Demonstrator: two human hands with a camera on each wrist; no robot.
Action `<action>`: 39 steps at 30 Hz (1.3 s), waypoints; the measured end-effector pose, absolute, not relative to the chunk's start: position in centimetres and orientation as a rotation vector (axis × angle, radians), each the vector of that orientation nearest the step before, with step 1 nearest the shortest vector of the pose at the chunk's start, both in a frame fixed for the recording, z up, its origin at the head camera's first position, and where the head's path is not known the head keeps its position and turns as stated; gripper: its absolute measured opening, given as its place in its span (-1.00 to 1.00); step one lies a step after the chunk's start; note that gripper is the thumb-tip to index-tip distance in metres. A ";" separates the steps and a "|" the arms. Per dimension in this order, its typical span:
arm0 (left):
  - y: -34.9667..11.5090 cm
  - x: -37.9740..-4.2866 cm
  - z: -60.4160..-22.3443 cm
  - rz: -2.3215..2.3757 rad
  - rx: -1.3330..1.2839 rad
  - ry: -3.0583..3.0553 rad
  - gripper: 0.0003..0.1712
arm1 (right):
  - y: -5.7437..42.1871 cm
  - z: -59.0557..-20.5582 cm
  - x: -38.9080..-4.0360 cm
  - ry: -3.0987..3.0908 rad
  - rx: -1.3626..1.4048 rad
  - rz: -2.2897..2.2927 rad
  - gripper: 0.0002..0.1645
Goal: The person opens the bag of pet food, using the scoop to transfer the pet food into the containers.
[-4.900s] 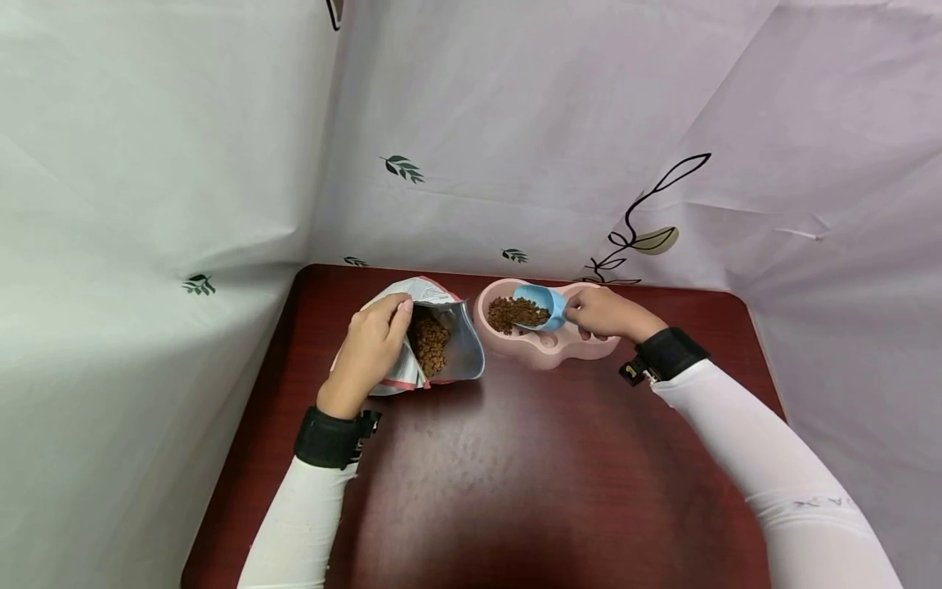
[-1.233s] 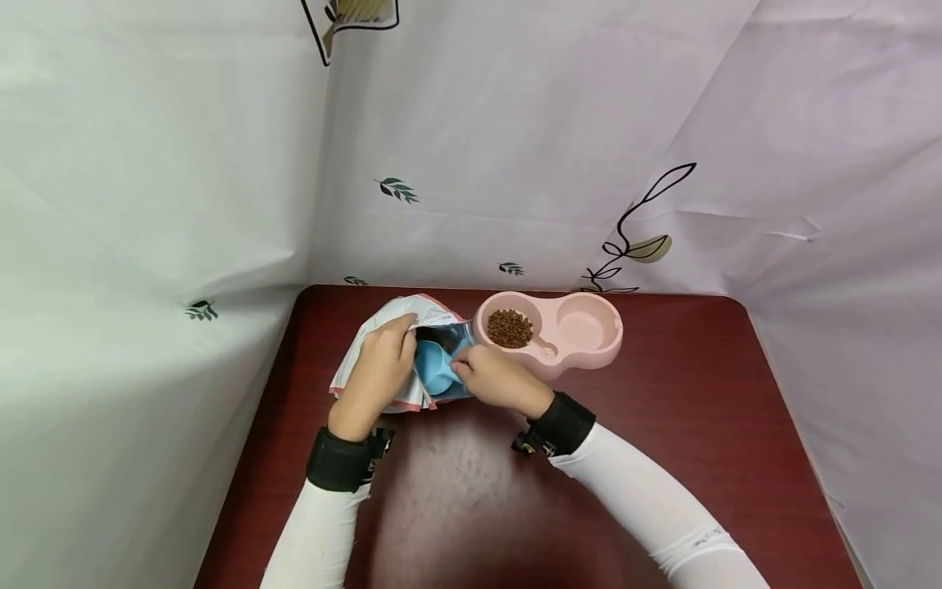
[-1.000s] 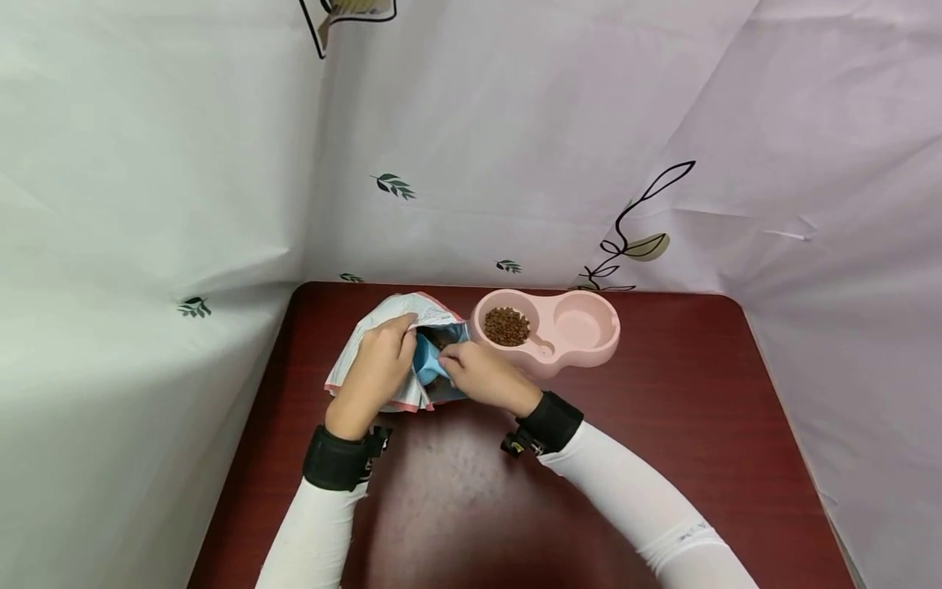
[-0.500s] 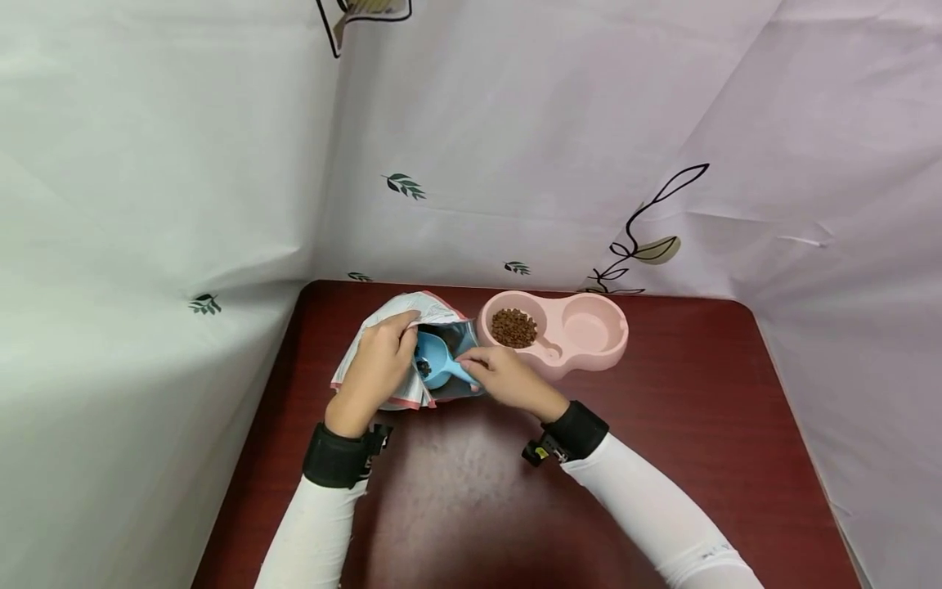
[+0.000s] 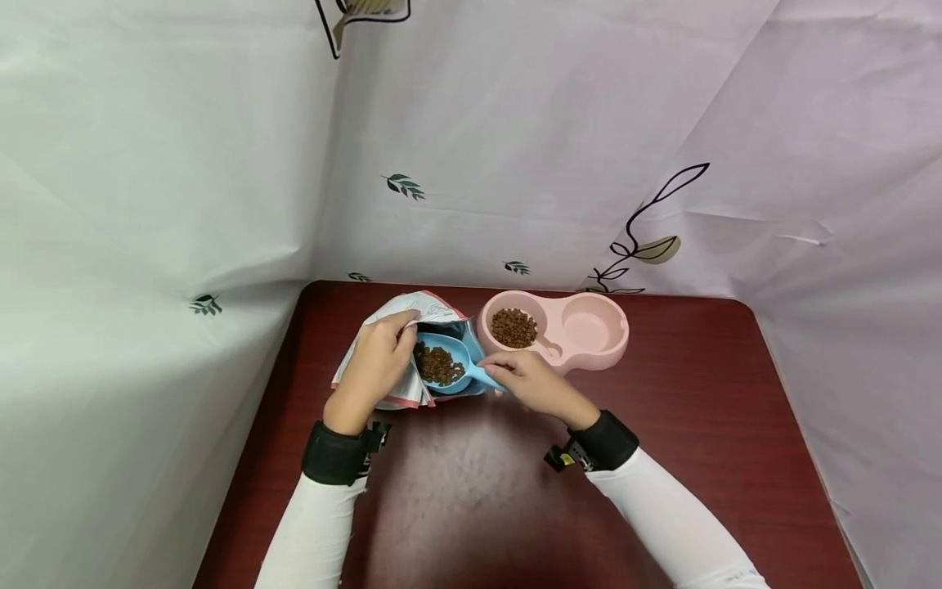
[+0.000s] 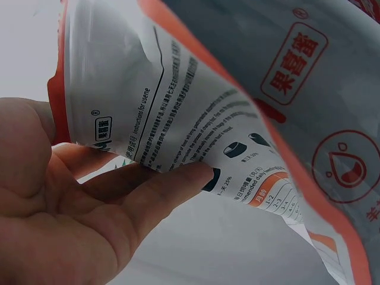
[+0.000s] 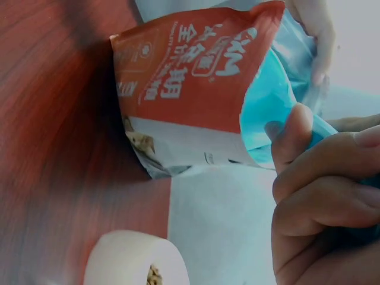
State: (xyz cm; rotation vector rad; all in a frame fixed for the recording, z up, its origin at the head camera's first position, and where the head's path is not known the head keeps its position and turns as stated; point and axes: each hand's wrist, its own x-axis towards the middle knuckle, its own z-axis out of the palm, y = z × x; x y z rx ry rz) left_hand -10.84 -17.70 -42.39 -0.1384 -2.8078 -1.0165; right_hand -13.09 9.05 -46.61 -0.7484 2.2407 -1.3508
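My left hand [image 5: 373,360] holds the near rim of the open pet food bag [image 5: 428,305], thumb and fingers on either side of its film in the left wrist view. Between thumb and curled fingers, my right hand [image 5: 537,383] grips the handle of a blue scoop [image 5: 473,370]. Brown kibble [image 5: 440,365] fills much of the scoop, which sits in the bag's mouth. The right wrist view shows the bag's orange and white printed face [image 7: 190,77] and the blue scoop [image 7: 267,107] at its opening.
A pink double bowl [image 5: 553,315] stands right of the bag. Its left hollow contains kibble [image 5: 513,327]; its right hollow is bare. The dark red table [image 5: 684,360] meets white patterned cloth [image 5: 471,147] at the back and sides.
The right hand brought the scoop from the bowl into the bag, where it dipped down. Now the scoop is drawn rightward and up, loaded with kibble. The left hand keeps holding the bag.
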 end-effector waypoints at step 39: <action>-18.6 -11.2 -42.3 -1.054 -0.114 -2.803 -0.58 | 23.5 -43.0 -12.6 2.387 -0.651 -1.372 -0.70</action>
